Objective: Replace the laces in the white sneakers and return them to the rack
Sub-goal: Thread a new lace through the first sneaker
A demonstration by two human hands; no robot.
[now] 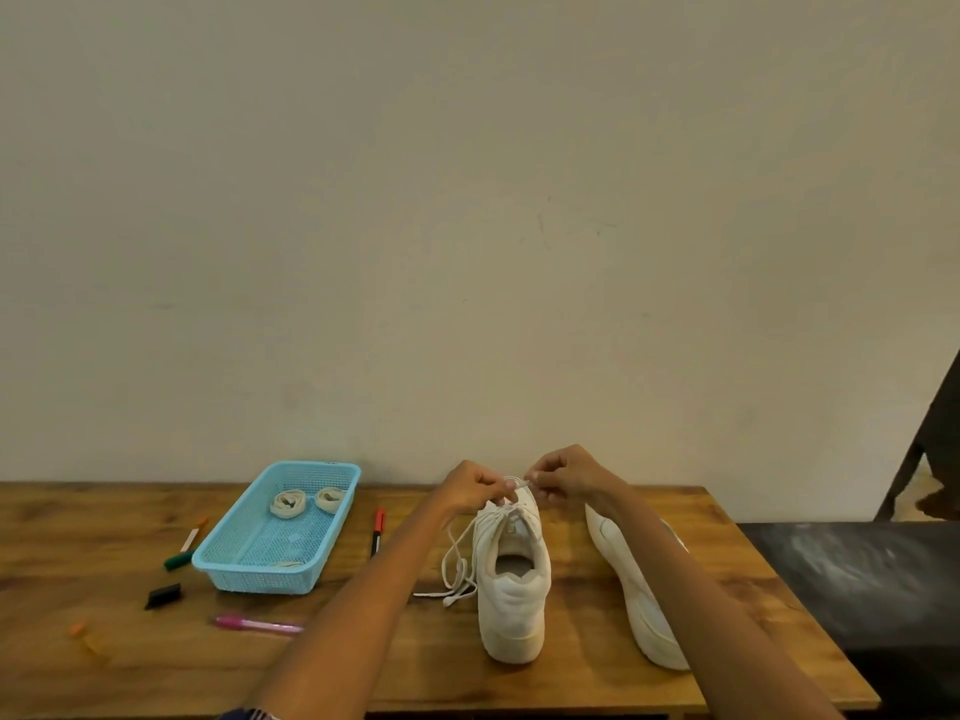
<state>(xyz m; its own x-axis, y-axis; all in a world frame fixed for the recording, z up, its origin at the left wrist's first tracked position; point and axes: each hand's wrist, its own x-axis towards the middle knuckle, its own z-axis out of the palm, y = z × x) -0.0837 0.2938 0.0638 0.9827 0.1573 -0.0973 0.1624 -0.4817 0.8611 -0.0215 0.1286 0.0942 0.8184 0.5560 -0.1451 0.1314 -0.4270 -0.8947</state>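
Note:
A white sneaker [514,589] stands upright on the wooden table [363,662], heel toward me. Its white lace [457,563] trails loose down its left side onto the table. My left hand [470,488] pinches the lace over the front of the shoe. Close beside it, my right hand [563,475] pinches a lace end above the toe. The second white sneaker [639,589] lies on its side to the right, partly behind my right forearm. Two rolled white laces [306,501] lie in a light blue basket [234,569] at the left.
A red marker [377,530] lies between basket and shoe. A green marker [182,556], a black block [163,596], a pink pen [260,625] and orange bits [78,628] sit left front. The wall stands behind the table. A dark surface [857,574] adjoins on the right.

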